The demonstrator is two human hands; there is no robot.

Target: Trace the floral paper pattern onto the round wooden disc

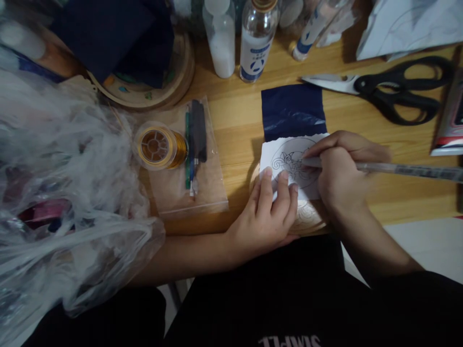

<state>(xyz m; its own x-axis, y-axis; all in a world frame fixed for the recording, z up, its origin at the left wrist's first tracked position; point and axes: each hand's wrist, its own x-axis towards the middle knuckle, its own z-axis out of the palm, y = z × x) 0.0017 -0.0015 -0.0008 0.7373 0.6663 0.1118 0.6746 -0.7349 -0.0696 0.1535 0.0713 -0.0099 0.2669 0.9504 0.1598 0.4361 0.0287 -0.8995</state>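
Observation:
A white paper point(269, 148) with a torn edge carries a line drawing inside a circle. It lies over part of a dark blue sheet point(289, 108) and a round wooden piece point(314, 222) at the table's front edge. The fingers of my left hand point(265, 214) rest apart and nearly flat on the paper's lower left; its thumb is mostly hidden below. My right hand point(342, 178), blurred by motion, is closed around a grey pen point(376, 167). The pen's tip end is at the drawing, though exact contact is unclear. More line drawing shows below the paper.
Black-handled scissors point(390, 86) lie at the upper right. Bottles point(257, 46) stand at the back. Left are a gold thread spool point(159, 146), a clear zip bag point(213, 183) with pens, a wooden hoop point(183, 82) under dark cloth, and crumpled plastic point(83, 168).

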